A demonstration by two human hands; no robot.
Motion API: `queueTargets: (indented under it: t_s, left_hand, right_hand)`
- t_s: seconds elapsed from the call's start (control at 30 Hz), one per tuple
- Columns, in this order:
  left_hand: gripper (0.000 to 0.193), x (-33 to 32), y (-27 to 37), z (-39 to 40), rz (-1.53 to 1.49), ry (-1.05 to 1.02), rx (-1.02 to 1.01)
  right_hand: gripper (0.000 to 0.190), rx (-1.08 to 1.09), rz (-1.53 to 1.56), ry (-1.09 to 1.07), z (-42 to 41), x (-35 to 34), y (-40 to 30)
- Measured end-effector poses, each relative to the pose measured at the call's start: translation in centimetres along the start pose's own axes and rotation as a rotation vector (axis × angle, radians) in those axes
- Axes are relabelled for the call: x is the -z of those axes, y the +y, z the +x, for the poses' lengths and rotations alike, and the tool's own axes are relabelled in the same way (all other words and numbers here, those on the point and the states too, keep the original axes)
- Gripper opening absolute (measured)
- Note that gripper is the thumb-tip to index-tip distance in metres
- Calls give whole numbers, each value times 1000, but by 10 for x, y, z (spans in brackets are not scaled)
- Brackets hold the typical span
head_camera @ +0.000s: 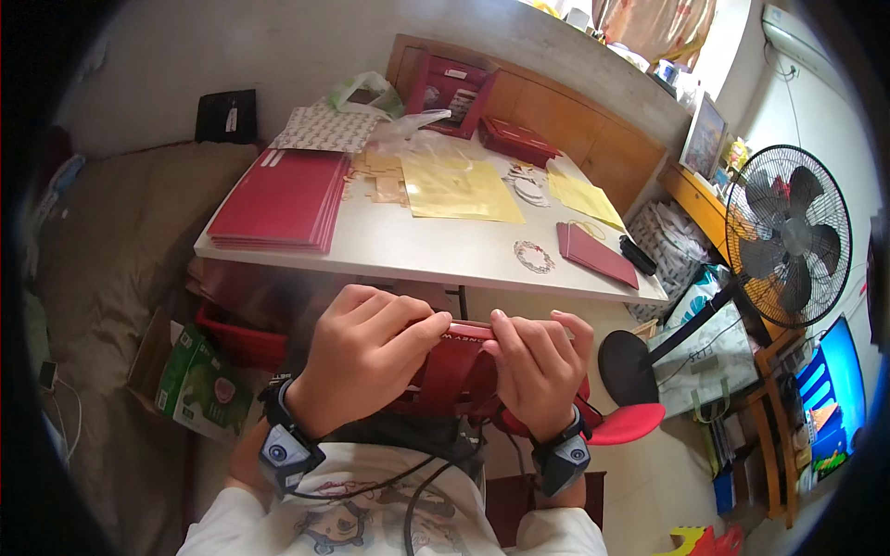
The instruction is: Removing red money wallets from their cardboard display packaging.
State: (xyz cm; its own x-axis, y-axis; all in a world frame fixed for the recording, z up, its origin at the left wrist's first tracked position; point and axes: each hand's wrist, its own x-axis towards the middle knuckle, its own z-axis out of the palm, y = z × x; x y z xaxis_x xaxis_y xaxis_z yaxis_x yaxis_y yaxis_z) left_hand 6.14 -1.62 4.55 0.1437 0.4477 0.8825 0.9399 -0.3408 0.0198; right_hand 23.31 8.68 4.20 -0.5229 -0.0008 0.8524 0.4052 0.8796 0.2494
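A red cardboard box or folded card piece [455, 375] is held in front of my lap, its narrow upper edge bearing pale lettering. My left hand [375, 351] grips that edge at its left end, thumb and forefinger pinched on it. At the other end, my right hand [539, 361] has its fingertips on the same edge. Both hands hide much of the piece, and its lower part is in shadow. Beyond them, on the white table [410, 257], lie a stack of dark red cardboard sheets [278, 198], a small decorated wreath [534, 257] and smaller dark red cards [594, 254].
Yellow sheets [459, 191], a red box [518, 139] and a windowed red box [452, 94] occupy the table. A black pedestal fan [789, 236] stands at the right. An open carton [208, 389] and a red bin [243, 337] sit below the table's left side.
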Motion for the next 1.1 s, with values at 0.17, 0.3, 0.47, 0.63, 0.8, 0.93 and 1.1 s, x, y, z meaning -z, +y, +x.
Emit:
queueTargets:
  t_s: [0.17, 0.3, 0.47, 0.63, 0.8, 0.93, 1.1]
  left_hand:
    - [18, -13, 4, -1, -52, 12, 3]
    - [19, -7, 1, -1, -47, 10, -3]
    - [22, -3, 1, 1, -114, 4, 57]
    - [22, -13, 1, 4, -76, 4, -3]
    - [16, -19, 8, 6, -100, 9, -60]
    - [13, -20, 8, 5, -75, 5, -92]
    - [14, -21, 9, 5, -66, 12, -94]
  right_hand:
    - [21, -2, 11, 19, 3, -4, -10]
    - [22, -43, -29, 66, 0, 0, -5]
    - [22, -47, 207, 59, -6, 2, 9]
    - [21, -31, 258, 67, -5, 0, 8]
    - [21, -9, 266, 71, -2, -1, 0]
    - [20, -26, 309, 88, -5, -3, 1]
    - [21, -38, 339, 86, -6, -3, -1]
